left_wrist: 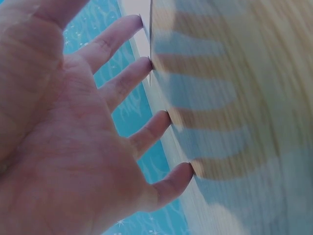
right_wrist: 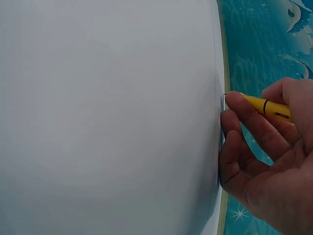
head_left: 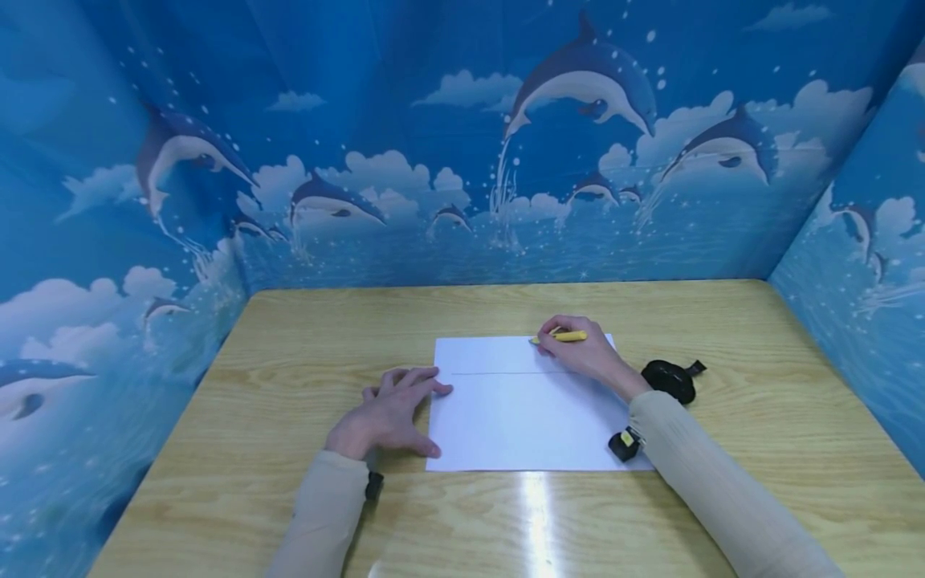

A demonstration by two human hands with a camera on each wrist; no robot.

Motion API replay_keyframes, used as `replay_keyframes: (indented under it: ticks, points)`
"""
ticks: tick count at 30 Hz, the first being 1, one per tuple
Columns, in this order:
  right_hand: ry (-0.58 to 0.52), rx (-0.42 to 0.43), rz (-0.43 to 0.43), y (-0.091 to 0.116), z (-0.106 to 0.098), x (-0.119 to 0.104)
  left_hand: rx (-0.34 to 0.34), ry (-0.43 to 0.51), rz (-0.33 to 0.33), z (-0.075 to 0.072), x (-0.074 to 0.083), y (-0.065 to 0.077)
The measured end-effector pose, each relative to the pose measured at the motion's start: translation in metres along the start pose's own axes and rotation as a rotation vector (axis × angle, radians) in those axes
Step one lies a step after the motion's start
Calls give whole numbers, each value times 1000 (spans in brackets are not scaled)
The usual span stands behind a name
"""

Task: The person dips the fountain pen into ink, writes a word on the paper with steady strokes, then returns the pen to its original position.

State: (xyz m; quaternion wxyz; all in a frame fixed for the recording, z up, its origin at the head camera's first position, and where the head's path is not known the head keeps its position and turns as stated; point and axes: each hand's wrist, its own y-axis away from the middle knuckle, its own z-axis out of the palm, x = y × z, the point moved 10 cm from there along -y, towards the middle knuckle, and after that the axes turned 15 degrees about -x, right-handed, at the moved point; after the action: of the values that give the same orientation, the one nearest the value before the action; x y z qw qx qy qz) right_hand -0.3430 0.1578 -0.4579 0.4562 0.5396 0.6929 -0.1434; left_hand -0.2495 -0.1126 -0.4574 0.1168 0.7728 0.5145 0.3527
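sleeves [head_left: 723, 486] nearest me, the spread left hand [head_left: 390, 413] likely steadying the paper [head_left: 520, 425] at its left edge; right hand [head_left: 591, 353] pinches a pen [head_left: 574, 336].

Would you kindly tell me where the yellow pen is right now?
In the head view, right of centre, the yellow pen is pinched in the right hand, its tip over the white paper beyond the thin line.

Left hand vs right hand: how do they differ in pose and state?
- Left hand has its fingers spread; right hand has its fingers curled.
- Left hand holds nothing; right hand grips a yellow pen.
- Left hand is at the left edge of the white paper; right hand is near its far edge.
Shared: both wrists are in pale sleeves.
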Motion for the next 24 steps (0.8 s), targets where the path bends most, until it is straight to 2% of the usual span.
replay_keyframes:
  ticks: [12,24]
  points:
    - [-25,-17,-30,2,1,1,-12,8,-13,1,-1,0]
    - [4,-19,-20,3,1,-1,-10,11,-8,1,-1,1]
